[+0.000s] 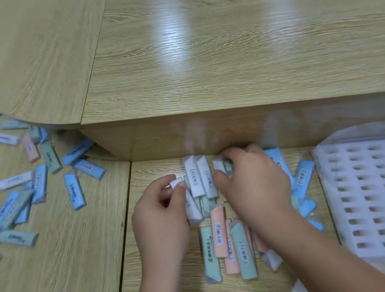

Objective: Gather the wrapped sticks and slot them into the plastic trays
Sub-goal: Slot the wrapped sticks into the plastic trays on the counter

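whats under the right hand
Blue sticks poke out from beneath the right hand on its right side, and its fingertips pinch a white stick. Whatever lies under the palm is covered.

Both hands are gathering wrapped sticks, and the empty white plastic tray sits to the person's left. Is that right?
No: the head view shows the plastic tray on the person's right, not left. The rest holds: left hand and right hand both grip wrapped sticks, and the tray's slots look empty.

Office-like room: wood-laminate conference table point(219, 39).
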A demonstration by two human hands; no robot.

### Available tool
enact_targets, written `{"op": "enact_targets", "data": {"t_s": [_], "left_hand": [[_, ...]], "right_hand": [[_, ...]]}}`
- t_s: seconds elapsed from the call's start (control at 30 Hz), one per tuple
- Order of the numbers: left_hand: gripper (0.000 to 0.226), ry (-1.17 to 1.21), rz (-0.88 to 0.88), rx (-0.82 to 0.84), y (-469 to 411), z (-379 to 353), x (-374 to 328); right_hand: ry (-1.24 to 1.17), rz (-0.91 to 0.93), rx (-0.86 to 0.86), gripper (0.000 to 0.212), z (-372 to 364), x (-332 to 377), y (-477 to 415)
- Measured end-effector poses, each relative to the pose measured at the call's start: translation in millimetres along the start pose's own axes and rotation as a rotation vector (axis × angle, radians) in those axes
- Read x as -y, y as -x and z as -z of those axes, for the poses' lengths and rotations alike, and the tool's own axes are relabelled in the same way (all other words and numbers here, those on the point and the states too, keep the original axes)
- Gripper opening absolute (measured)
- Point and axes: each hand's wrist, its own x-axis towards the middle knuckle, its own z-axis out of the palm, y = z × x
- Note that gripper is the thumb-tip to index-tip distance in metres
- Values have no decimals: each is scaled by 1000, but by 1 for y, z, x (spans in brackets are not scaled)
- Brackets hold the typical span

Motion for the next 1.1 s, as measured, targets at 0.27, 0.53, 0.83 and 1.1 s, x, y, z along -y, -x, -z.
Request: {"op": "enact_targets", "data": {"t_s": [0.27,0.53,0.83,1.1], "left_hand": [[9,179,-46,6,13,7,-19],[11,244,-337,268,54,-26,-85],[17,141,-411,343,90,-101,-102],[9,125,-333,291,95,-109,-102]], "right_hand": [[-895,-82,181,4,33,-12,0],[-733,101,-202,21,133,-111,26],[-538,115,-330,23,128,-175,23],[-474,287,-349,16,103,-178,2]]}}
